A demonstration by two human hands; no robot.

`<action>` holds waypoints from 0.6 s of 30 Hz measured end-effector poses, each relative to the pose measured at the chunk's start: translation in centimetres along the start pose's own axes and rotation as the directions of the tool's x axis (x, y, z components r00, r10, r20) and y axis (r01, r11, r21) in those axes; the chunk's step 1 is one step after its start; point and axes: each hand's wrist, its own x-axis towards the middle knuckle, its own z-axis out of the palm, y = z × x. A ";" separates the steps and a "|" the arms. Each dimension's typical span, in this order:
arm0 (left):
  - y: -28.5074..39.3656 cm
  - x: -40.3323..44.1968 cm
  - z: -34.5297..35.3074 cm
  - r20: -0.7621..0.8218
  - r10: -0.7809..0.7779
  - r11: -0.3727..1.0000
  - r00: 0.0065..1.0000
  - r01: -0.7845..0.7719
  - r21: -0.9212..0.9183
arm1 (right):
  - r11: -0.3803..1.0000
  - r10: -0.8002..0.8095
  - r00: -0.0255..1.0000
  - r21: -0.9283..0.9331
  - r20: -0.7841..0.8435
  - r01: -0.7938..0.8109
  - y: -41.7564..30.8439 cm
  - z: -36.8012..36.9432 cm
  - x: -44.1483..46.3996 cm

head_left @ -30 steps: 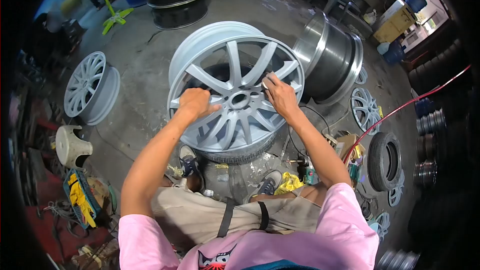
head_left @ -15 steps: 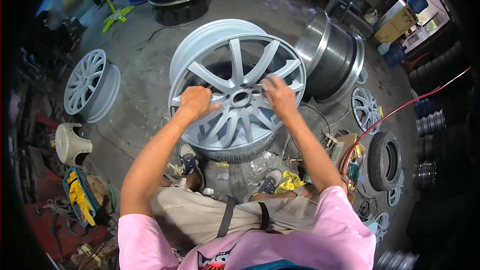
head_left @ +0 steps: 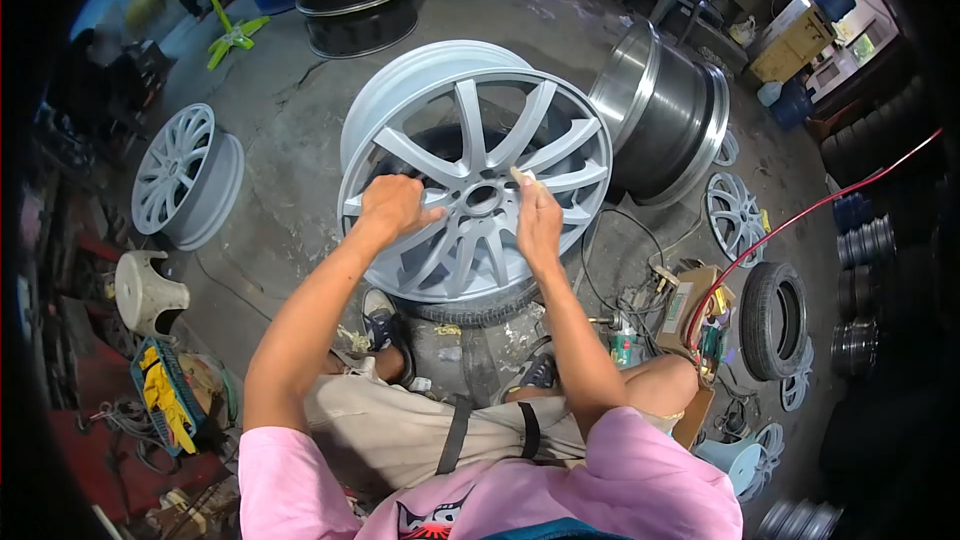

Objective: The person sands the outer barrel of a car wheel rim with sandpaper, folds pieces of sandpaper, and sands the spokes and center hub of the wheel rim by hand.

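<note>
Left hand (head_left: 392, 205) grips the grey wheel (head_left: 504, 202) at nine o'clock from its hub; right hand (head_left: 540, 225) pinches a small pale piece (head_left: 523, 177) at two. Tilted at the person's twelve o'clock above a tyre (head_left: 482, 310), the wheel looks heavy, stiff, smooth; spokes (head_left: 468, 125) offer the surest hold.

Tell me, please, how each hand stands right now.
Left hand: closed on the grey wheel.
Right hand: closed, holding a small pale piece.

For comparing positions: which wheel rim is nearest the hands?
The central grey rim: left hand and right hand are over its face; other rims are farther away.
</note>
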 end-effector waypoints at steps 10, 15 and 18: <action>0.0 0.2 -0.2 0.041 -0.001 1.000 0.999 0.001 -0.002 | 0.997 0.060 0.996 -0.046 -0.064 -0.063 0.9 2.2 1.8; 0.5 0.1 -0.4 0.078 -0.010 1.000 0.997 0.010 0.008 | 0.994 0.094 0.994 0.054 -0.061 -0.091 0.4 -0.9 -0.1; 0.3 0.1 -0.8 0.093 -0.032 0.999 0.995 0.031 0.023 | 0.996 0.015 0.992 0.084 -0.123 -0.004 0.7 1.5 2.4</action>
